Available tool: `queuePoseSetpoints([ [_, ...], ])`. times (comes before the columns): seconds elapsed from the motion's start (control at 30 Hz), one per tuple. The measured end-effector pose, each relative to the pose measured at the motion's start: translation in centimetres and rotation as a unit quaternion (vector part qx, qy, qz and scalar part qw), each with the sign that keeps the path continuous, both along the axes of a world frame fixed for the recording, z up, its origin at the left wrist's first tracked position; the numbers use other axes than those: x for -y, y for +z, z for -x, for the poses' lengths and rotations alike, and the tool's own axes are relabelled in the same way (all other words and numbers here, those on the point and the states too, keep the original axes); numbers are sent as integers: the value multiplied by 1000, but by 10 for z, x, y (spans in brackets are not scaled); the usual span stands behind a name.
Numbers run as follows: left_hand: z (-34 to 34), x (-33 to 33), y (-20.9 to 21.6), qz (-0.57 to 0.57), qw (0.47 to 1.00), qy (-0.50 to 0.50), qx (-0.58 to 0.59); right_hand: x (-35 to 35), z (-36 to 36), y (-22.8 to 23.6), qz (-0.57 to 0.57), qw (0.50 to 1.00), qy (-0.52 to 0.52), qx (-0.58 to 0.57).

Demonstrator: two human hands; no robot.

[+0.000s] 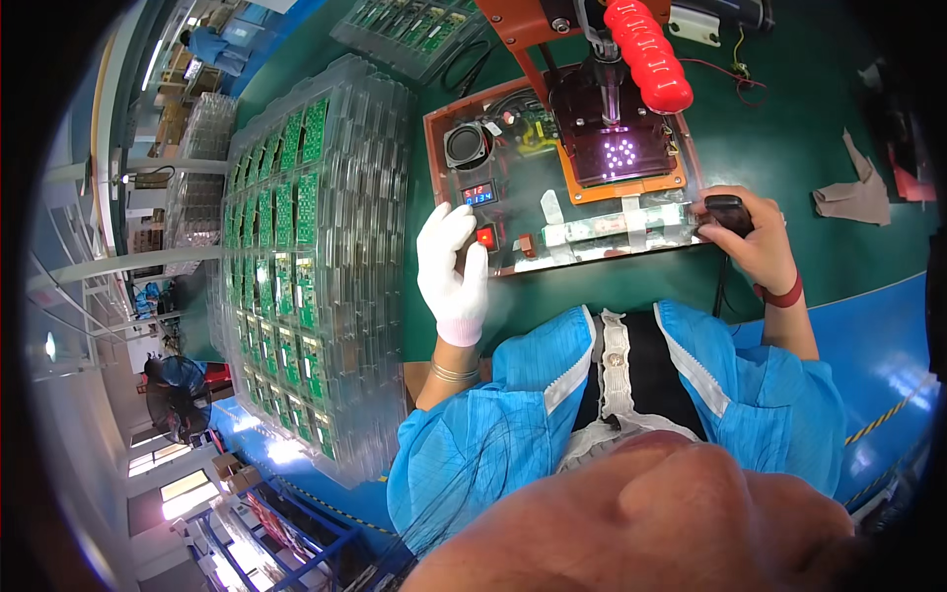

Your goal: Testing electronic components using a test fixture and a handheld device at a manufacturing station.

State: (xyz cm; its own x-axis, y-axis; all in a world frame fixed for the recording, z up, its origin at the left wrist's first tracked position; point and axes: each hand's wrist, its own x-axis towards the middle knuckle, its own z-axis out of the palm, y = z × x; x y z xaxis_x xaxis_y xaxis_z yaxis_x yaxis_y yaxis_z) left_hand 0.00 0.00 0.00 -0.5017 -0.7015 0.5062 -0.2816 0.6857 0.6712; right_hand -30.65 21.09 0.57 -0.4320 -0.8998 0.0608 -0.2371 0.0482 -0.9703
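Observation:
My left hand (452, 261), in a white glove, rests at the left front corner of an orange-framed test fixture (434, 158). Its thumb stands apart from the fingers, with nothing seen between them, beside a lit red switch (485, 237) and a small digital meter (477, 193). At the right front corner, my bare right hand (755, 232) is closed around a black rounded thing (728, 212); a black cable hangs below. Under the fixture's press, a dark plate (592, 148) shows a cluster of glowing whitish-purple lights (619, 153). A taped strip (602, 225) lies along the front.
A red ribbed lever handle (648, 59) juts over the fixture. Tall stacked clear trays of green circuit boards (296, 217) stand close on my left. Another tray (414, 35) lies at the back. A grey cloth (856, 187) is on the green table at right.

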Motion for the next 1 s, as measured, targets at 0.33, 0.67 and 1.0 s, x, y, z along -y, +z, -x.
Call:
queuePoseSetpoints([
  [0.33,-2,-3,1,-4,1000,-4,-1,-11,3,-8,57,993,72,-72],
  [0.67,-8,2,-1,4,1000,-2,1,-9,5,-14,92,975,-168,114],
  [1.0,-13,6,-4,-63,996,33,51,4,0,21,254,956,-145,14],
])
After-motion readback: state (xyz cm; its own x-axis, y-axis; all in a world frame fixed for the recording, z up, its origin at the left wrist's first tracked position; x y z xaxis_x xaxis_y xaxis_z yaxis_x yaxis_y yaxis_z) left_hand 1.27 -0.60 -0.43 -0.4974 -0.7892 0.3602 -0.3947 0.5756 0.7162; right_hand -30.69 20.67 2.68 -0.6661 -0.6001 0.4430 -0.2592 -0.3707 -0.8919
